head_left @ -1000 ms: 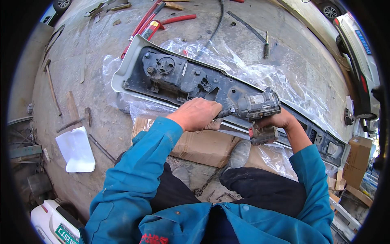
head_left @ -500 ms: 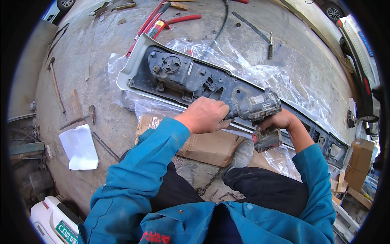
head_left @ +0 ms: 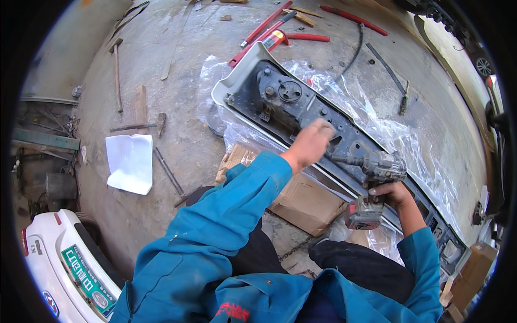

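A cordless impact wrench point(head_left: 381, 166) is gripped in my right hand point(head_left: 392, 192), its long socket pointing left across the panel. My left hand point(head_left: 313, 141) is over the middle of a long vehicle panel point(head_left: 371, 137), a little left of the socket's tip. Motion smears its fingers, so what they hold, if anything, does not show. The panel lies slantwise with its black inner side up and a pale rim. Bolts and a round black fitting point(head_left: 290, 91) show on its far left part.
Clear plastic film point(head_left: 414, 145) and flattened cardboard point(head_left: 307, 202) lie under the panel. At the left are a hammer point(head_left: 117, 75), a white sheet point(head_left: 130, 164) and metal bars. Red tools point(head_left: 274, 39) lie beyond the panel. A white car point(head_left: 70, 264) stands near left.
My left hand has come off the wrench's socket end and moved up and left over the panel. The wrench stays in my right hand. The whole view has swung left.
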Demonstrator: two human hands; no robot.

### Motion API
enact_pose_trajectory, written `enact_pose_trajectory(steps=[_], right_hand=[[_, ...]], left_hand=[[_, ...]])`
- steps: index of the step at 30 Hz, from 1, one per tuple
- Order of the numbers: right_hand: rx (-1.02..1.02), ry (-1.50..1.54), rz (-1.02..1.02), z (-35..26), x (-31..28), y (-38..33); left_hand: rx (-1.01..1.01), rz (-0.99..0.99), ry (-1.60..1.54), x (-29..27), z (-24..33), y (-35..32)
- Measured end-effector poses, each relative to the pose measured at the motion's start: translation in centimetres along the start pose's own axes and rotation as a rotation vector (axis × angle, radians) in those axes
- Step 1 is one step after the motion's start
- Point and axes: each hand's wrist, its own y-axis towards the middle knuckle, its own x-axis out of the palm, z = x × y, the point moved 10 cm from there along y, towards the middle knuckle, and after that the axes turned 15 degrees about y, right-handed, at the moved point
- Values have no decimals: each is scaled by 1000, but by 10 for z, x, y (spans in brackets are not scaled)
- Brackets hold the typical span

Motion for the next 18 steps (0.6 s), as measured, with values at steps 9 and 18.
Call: enact_pose_trajectory(steps=[9, 18], right_hand=[[-133, -120, 6, -41, 44, 39], [-104, -188, 12, -44, 72, 62]], left_hand=[[-288, 270, -753, -32, -87, -16], [-240, 293, -820, -52, -83, -23]])
